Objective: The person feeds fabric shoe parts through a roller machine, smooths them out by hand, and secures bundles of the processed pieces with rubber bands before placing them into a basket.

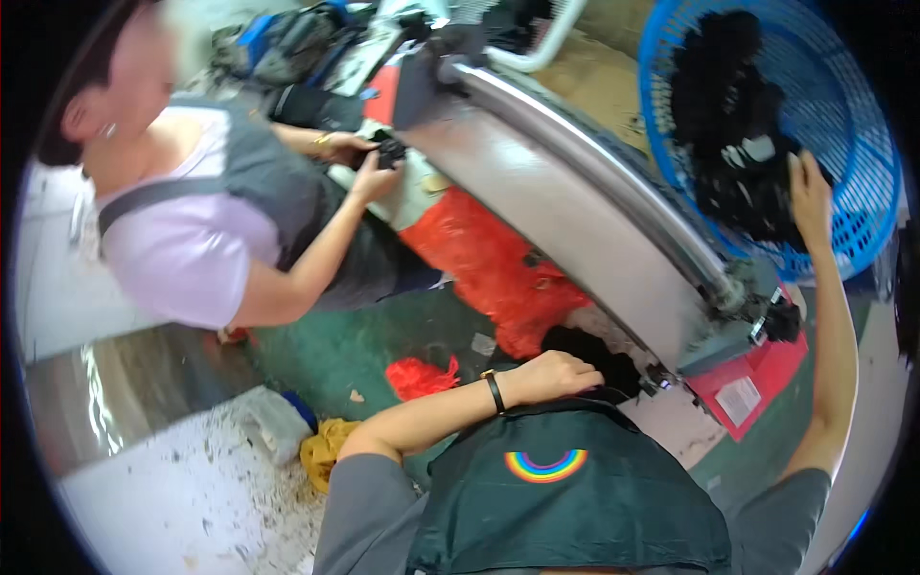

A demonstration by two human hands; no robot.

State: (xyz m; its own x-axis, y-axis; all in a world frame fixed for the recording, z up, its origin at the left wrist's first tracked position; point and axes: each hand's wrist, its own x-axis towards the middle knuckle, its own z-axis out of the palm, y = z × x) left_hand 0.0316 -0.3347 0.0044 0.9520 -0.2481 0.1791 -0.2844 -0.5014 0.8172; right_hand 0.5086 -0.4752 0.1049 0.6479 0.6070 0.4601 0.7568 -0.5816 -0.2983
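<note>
My right hand (812, 203) reaches into a large blue plastic basket (874, 120) at the far right. Its fingers are stretched out against a heap of black fabric pieces (724, 105), some with small white patches. Close to my body, my left hand (554, 377) is closed, knuckles up, at the top edge of my dark apron (575, 517). Whatever its fingers may hold is hidden. Just beyond it lies a bundle of black cloth (599, 356), beneath the near end of a long metal machine (565, 206) with a shiny roller bar (594, 177).
At the left, a co-worker (206, 220) handles a small black piece (388, 151) across the machine. Red plastic sheeting (489, 268) hangs below it. A red scrap (422, 377) and a yellow cloth (326, 452) lie lower down. A white basket (551, 43) stands at the back.
</note>
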